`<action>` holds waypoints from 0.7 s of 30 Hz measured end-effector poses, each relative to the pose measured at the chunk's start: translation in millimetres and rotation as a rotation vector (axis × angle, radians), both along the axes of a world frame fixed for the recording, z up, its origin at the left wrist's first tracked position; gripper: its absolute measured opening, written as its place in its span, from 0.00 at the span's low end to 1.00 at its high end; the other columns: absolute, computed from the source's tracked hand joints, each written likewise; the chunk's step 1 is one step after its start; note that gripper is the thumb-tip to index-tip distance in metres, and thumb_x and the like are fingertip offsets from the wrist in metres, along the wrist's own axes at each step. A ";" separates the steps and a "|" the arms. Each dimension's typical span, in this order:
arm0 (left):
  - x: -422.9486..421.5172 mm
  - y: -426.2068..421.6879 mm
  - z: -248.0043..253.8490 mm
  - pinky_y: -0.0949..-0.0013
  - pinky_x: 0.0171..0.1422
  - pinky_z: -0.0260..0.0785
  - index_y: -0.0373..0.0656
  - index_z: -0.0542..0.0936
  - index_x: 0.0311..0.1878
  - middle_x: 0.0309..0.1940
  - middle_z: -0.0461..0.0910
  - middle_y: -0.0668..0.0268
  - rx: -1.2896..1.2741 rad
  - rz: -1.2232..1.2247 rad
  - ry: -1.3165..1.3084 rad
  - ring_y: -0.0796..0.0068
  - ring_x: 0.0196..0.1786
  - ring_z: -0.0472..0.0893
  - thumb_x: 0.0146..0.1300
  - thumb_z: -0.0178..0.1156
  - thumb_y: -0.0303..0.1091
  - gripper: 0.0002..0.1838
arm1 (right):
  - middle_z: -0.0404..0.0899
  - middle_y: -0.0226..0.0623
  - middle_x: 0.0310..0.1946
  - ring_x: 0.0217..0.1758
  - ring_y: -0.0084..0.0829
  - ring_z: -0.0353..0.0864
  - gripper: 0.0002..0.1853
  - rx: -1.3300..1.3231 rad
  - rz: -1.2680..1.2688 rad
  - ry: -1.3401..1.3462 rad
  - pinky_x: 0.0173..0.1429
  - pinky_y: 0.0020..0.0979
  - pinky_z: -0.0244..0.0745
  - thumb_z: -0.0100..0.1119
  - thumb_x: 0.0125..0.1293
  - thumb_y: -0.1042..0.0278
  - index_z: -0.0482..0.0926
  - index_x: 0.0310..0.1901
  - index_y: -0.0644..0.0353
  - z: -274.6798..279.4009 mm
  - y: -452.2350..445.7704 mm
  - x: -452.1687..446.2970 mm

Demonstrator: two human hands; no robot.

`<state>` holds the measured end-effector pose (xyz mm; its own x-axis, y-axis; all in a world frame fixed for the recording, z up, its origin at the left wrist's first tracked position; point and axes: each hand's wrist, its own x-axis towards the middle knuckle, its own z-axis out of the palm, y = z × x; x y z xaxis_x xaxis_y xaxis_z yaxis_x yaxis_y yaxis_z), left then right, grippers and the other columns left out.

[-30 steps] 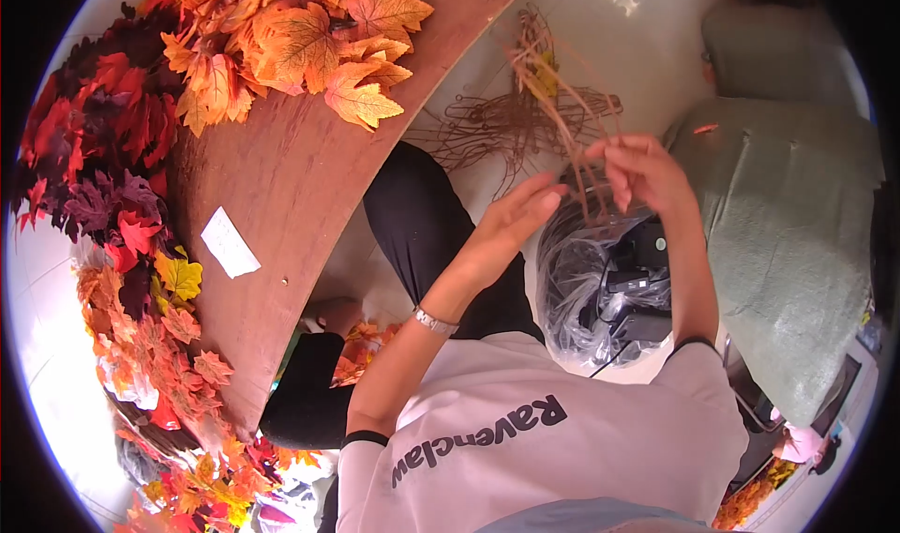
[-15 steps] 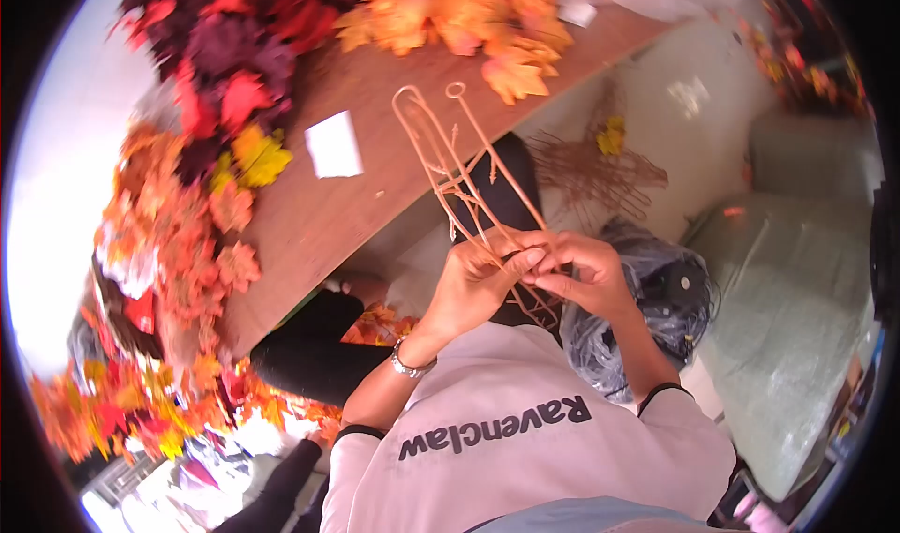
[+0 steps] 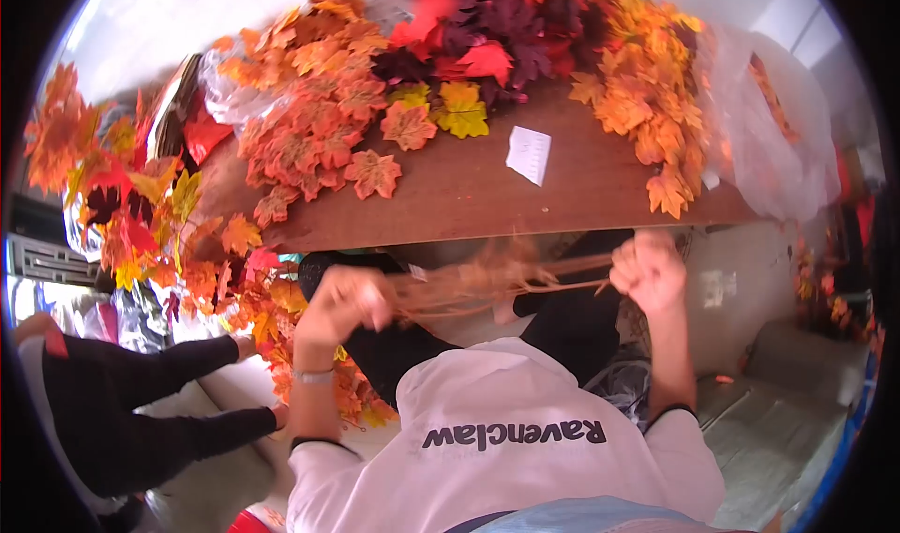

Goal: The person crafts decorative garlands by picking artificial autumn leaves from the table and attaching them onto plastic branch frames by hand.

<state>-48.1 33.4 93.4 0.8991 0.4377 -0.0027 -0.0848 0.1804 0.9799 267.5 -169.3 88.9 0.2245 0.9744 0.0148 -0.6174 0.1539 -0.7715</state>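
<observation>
A bundle of thin brown artificial stems [image 3: 497, 276], smeared by motion, stretches sideways between my hands in front of the table edge. My left hand [image 3: 345, 304], a bracelet on its wrist, is closed in a blurred fist around the left end. Closed fingers of my right hand [image 3: 649, 272] grip the right end. The exact points of contact are hidden by the fingers and the blur. Just beyond lies the brown tabletop [image 3: 441, 222], with a small white paper [image 3: 529, 155] on it.
Fabric maple leaves lie in piles: peach-orange leaves [image 3: 319, 139], dark red leaves [image 3: 516, 36], orange leaves [image 3: 647, 92]. A clear plastic bag [image 3: 773, 130] is at the right. Leafy garlands [image 3: 131, 205] hang left. Another person's dark-clothed legs [image 3: 141, 420] show lower left.
My hands have moved apart, from together in front of my chest to either end of the stems. The stems have turned from pointing away to lying sideways. My view has swung left.
</observation>
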 end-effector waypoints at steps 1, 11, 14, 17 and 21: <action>-17.2 -5.3 11.5 0.76 0.25 0.59 0.38 0.73 0.18 0.14 0.70 0.67 0.027 -0.151 0.133 0.80 0.19 0.68 0.63 0.51 0.41 0.20 | 0.50 0.23 0.09 0.13 0.18 0.47 0.20 -0.088 0.066 -0.112 0.17 0.24 0.43 0.48 0.60 0.67 0.53 0.13 0.54 15.4 -3.7 -3.6; -73.9 15.7 19.8 0.84 0.14 0.44 0.34 0.74 0.31 0.20 0.75 0.63 -0.164 0.549 0.109 0.90 0.13 0.56 0.69 0.39 0.38 0.20 | 0.51 0.23 0.12 0.16 0.17 0.48 0.15 -0.041 -0.136 0.027 0.17 0.20 0.45 0.42 0.66 0.69 0.58 0.20 0.55 28.2 -28.8 42.8; -47.7 10.3 15.0 0.84 0.14 0.42 0.37 0.73 0.32 0.20 0.72 0.69 -0.192 0.667 0.084 0.92 0.13 0.53 0.70 0.39 0.38 0.17 | 0.51 0.23 0.12 0.16 0.17 0.48 0.15 -0.022 -0.069 0.022 0.18 0.20 0.45 0.42 0.67 0.68 0.59 0.21 0.55 16.2 -22.8 29.4; -65.2 23.3 -9.3 0.84 0.14 0.41 0.42 0.70 0.27 0.16 0.65 0.75 -0.175 0.717 0.026 0.91 0.13 0.52 0.69 0.42 0.39 0.16 | 0.49 0.23 0.13 0.17 0.17 0.49 0.14 0.021 -0.177 0.031 0.18 0.20 0.44 0.42 0.67 0.68 0.60 0.22 0.56 16.4 -36.8 43.4; -130.9 40.7 -18.3 0.81 0.15 0.42 0.50 0.60 0.19 0.13 0.55 0.80 -0.162 0.793 -0.036 0.90 0.13 0.51 0.68 0.45 0.42 0.20 | 0.46 0.23 0.12 0.15 0.17 0.45 0.12 0.078 -0.480 -0.033 0.18 0.21 0.43 0.42 0.67 0.69 0.59 0.24 0.56 27.2 -131.9 154.9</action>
